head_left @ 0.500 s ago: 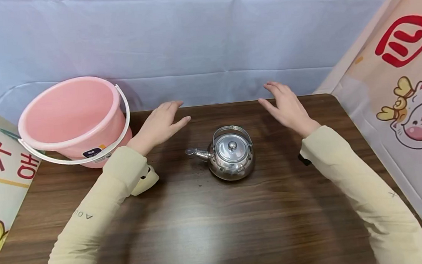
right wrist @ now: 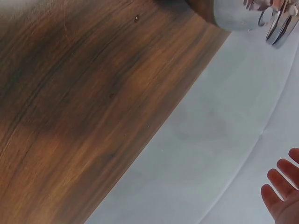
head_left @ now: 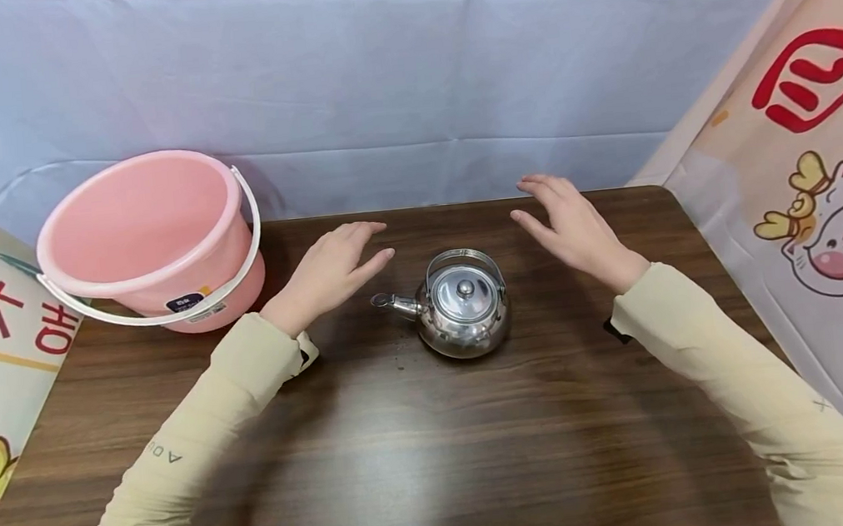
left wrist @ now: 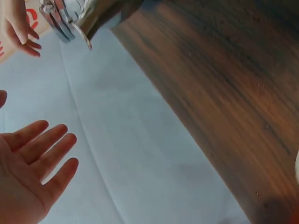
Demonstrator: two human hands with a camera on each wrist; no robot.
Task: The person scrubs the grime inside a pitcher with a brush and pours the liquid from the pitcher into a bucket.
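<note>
Kettle [head_left: 464, 314]: upright on table [head_left: 395, 474], between side edges, toward far edge | left hand [head_left: 328, 273]: left of kettle, fingers wide | right hand [head_left: 580, 231]: right of kettle, fingers wide | bucket [head_left: 193, 275]: far left corner

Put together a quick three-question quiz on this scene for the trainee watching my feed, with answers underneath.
1. Multiple choice: which way does the spout of the metal teapot point?
A) Toward the person's right
B) Toward the person's left
C) Straight back at the person

2. True or false: neither the left hand nor the right hand is touching the teapot.

3. Fill the gaps: on the table, farther left than the left hand, stands a pink ____ with a ____ handle.

Key:
1. B
2. True; there is a gap on both sides.
3. bucket; white
</note>
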